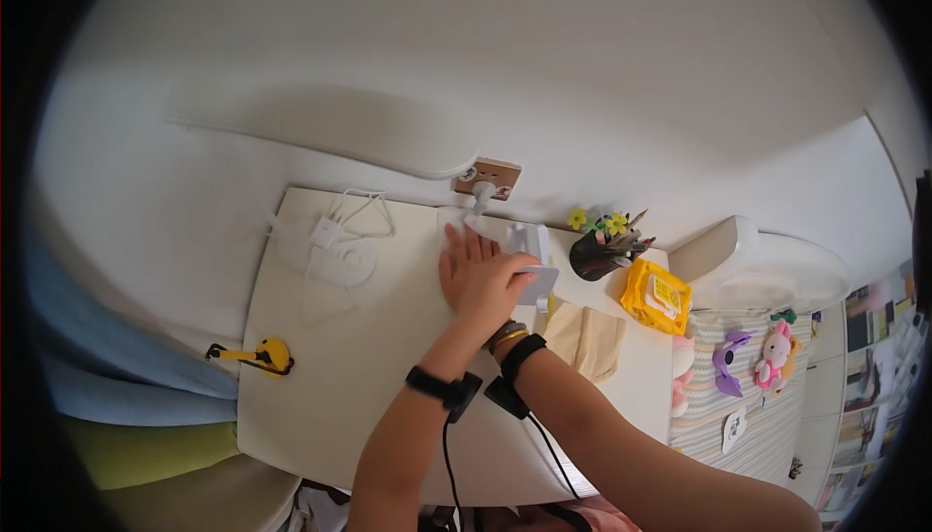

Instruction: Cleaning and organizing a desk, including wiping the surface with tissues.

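My forearms cross over a white desk [328, 386]. My left hand [484, 288] lies on top, its thumb and fingers closed on a pale grey-white stand [539, 288] that looks like a phone holder. My right hand [466, 248], partly hidden under the left, reaches toward the desk's back edge with its fingers stretched out flat. A thin whitish sheet [450, 217], perhaps a wipe, shows by its fingertips; its palm is hidden. Close to the stand lies a folded beige cloth or paper [582, 339].
A black pen cup [591, 259] and a yellow wipes pack [655, 297] stand at the back right. A white charger with cable [328, 233] and a yellow corded item [269, 356] lie left. A plug [482, 193] sits in the wall socket [502, 175]. Soft toys [773, 357] lie right.
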`<state>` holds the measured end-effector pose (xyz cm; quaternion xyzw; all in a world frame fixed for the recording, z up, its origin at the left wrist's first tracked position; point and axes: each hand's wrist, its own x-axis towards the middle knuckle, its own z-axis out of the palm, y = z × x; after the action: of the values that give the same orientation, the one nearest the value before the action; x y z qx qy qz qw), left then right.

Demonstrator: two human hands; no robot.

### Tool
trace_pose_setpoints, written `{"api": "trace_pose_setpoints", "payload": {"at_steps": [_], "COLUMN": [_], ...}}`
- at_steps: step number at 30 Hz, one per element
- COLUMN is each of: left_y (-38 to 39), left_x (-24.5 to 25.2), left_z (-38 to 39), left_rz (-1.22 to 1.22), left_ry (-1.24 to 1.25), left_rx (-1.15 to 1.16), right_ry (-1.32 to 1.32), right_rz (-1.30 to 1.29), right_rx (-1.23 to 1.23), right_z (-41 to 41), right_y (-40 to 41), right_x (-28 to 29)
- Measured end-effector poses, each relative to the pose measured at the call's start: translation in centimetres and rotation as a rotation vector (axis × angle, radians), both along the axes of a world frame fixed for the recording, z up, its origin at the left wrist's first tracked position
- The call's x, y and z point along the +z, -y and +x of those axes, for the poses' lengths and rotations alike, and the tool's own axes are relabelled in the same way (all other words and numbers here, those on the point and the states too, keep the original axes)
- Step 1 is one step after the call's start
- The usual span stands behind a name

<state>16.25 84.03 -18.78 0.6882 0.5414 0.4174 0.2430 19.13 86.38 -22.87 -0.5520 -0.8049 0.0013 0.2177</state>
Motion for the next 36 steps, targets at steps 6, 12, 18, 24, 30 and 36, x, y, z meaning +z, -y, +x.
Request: {"api": "trace_pose_setpoints", "payload": {"at_steps": [6, 12, 18, 24, 30, 36], "left_y": [4.1, 2.1, 0.2, 1.1, 1.9, -0.9], "left_x": [8.3, 5.8, 3.3, 1.1, 4.1, -2.2], "left_z": [-6.7, -11.8, -11.7, -10.8, 1.6, 10.3], "left_rz": [-0.321, -0.385, -0.468, -0.248, 0.177, -0.171], "left_ry": [0.430, 0.196, 0.125, -0.127, -0.303, -0.455], "left_rx": [-0.029, 0.017, -0.083, 0.047, 0.157, 0.125], "right_ry": [-0.707, -0.079, 0.020, 0.064, 0.129, -0.552], "right_rz": [-0.241, -0.114, 0.041, 0.075, 0.016, -0.524], "right_rx": [0.301, 0.033, -0.244, -0.304, -0.184, 0.063], "right_z": [2.9, 3.1, 6.3, 6.8, 9.1, 10.4], "right_y": [-4.4, -2.0, -2.2, -2.5, 3.5, 11.6], "right_x": [-8.4, -1.3, -2.2, -1.8, -3.1, 0.3]}}
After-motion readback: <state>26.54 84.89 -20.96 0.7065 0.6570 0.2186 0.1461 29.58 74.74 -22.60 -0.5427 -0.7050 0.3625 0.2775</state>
